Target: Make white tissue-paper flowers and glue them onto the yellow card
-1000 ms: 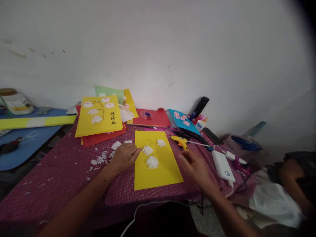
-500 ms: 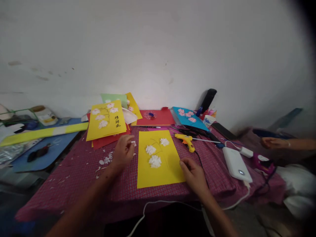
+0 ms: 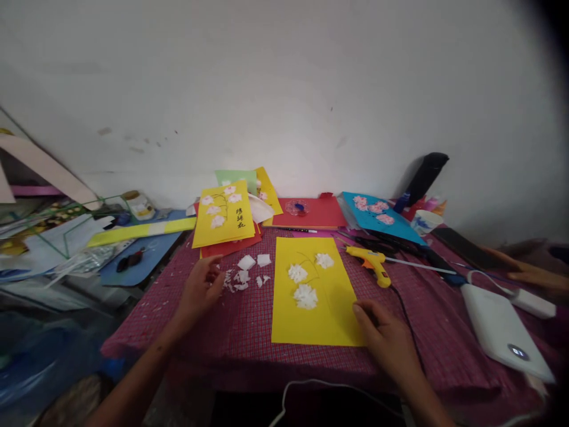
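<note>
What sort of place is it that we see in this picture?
Probably a craft corner by a wall: a yellow glue gun, white scraps and a yellow sheet bearing white flowers lie on a cloth-covered table.

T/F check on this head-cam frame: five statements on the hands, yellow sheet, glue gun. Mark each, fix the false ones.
1. The yellow glue gun lies to the right of the yellow sheet. True.
2. The left hand grips the glue gun. False: it is beside the white paper scraps.
3. The right hand is at the right edge of the yellow sheet. True.
4. The yellow sheet bears five white flowers. False: it bears three white flowers.
5. The blue card bears pinkish flowers. True.
</note>
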{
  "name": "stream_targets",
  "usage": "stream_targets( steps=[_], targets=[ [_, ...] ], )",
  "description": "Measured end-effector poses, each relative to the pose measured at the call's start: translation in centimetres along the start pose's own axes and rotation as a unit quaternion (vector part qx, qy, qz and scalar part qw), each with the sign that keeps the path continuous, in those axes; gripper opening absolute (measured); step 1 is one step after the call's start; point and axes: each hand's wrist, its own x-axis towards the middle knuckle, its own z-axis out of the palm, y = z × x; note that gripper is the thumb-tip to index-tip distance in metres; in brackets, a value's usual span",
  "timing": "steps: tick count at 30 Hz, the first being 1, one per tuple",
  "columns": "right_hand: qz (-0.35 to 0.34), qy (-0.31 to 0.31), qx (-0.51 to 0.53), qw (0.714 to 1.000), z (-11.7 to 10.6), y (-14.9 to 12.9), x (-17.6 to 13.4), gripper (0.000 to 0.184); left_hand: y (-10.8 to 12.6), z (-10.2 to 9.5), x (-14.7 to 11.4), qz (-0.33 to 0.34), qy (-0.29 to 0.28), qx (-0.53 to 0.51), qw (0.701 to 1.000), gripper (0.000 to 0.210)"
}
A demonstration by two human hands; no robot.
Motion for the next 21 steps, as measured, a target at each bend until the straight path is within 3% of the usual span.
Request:
stream_targets(
  steps=[6,9,12,16,21],
  targets=[
    [0.016,0.006,0.011,1.0,-0.1,-0.2,0.1,0.036,0.5,2.6,3.1,0.065,-0.083,0.065,0.992,0.025],
    [0.016,0.011,0.02,1.0,-0.2,-0.4,0.1,0.037,1.3,4.5,5.1,0.12,-0.169,0.086,0.974,0.018],
    [0.014,0.02,0.027,0.999,-0.1,-0.4,0.1,0.037,2.2,6.2,6.7,0.156,-0.199,0.109,0.961,0.019],
    [0.014,0.024,0.039,0.999,0.0,-0.5,0.0,0.036,3.0,7.5,7.5,0.167,-0.204,0.122,0.957,0.02],
    [0.009,0.026,0.045,0.999,0.1,-0.7,-0.2,0.036,2.5,7.7,6.8,0.182,-0.179,0.154,0.954,0.023]
  ],
)
